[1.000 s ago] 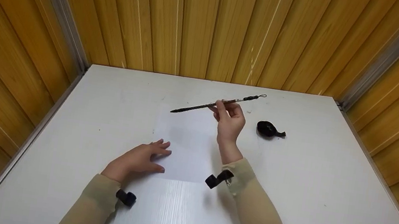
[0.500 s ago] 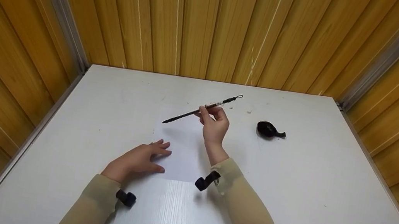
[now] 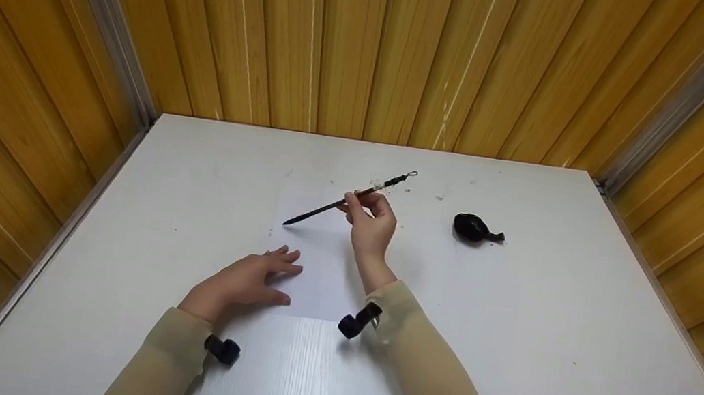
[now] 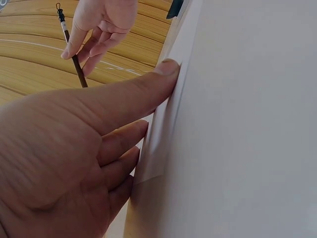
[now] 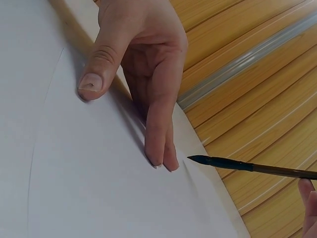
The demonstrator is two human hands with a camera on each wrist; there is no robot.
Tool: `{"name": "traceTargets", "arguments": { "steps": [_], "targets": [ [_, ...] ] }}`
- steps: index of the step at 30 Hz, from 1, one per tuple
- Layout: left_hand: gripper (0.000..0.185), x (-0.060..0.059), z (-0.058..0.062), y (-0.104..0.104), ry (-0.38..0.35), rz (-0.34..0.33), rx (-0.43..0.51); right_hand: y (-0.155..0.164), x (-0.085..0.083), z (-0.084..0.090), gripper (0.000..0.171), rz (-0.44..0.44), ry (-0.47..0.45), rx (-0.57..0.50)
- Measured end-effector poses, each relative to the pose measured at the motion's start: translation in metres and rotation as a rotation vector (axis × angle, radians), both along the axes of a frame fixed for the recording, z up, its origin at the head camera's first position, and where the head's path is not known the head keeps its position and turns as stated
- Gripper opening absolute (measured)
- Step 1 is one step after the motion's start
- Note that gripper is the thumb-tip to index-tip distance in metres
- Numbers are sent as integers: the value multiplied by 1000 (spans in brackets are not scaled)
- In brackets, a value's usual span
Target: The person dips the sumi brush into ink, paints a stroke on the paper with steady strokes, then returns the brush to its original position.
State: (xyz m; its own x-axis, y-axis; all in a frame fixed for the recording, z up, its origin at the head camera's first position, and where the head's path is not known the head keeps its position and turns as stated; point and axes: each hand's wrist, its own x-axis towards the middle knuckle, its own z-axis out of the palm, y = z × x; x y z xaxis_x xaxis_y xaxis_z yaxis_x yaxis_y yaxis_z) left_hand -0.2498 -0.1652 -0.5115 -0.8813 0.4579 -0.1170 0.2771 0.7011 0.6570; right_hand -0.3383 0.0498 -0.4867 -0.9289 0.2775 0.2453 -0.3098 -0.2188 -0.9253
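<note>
My right hand (image 3: 373,227) pinches a calligraphy brush (image 3: 323,208) by the middle of its dark handle. The brush slants, hanging loop up at the far right, its dark pointed tip low over the upper left of a white paper sheet (image 3: 318,289). In the right wrist view the brush tip (image 5: 218,162) comes to a fine point close to the left fingertips. My left hand (image 3: 251,276) rests on the paper's left side with fingers spread and thumb pressing near the lower edge; the left wrist view shows that thumb (image 4: 143,91) on the sheet.
A small black glossy dish with a short handle (image 3: 471,229) stands on the white table (image 3: 538,389) to the right of the paper. Small dark specks mark the tabletop behind the sheet. Wood-patterned panels (image 3: 352,46) enclose the back and sides.
My right hand has carried the brush left and toward me, lowering its tip over the paper's upper left. The left hand and the black dish have stayed in place.
</note>
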Motion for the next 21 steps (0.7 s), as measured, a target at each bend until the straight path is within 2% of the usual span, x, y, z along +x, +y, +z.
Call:
{"name": "traceTargets", "arguments": {
  "steps": [16, 21],
  "targets": [
    [59, -2, 0, -1, 11, -28, 16, -3, -3, -3, 12, 1, -32, 12],
    [60, 0, 0, -1, -6, -6, 6, -3, -3, -5, 13, -1, -15, 26]
  ]
}}
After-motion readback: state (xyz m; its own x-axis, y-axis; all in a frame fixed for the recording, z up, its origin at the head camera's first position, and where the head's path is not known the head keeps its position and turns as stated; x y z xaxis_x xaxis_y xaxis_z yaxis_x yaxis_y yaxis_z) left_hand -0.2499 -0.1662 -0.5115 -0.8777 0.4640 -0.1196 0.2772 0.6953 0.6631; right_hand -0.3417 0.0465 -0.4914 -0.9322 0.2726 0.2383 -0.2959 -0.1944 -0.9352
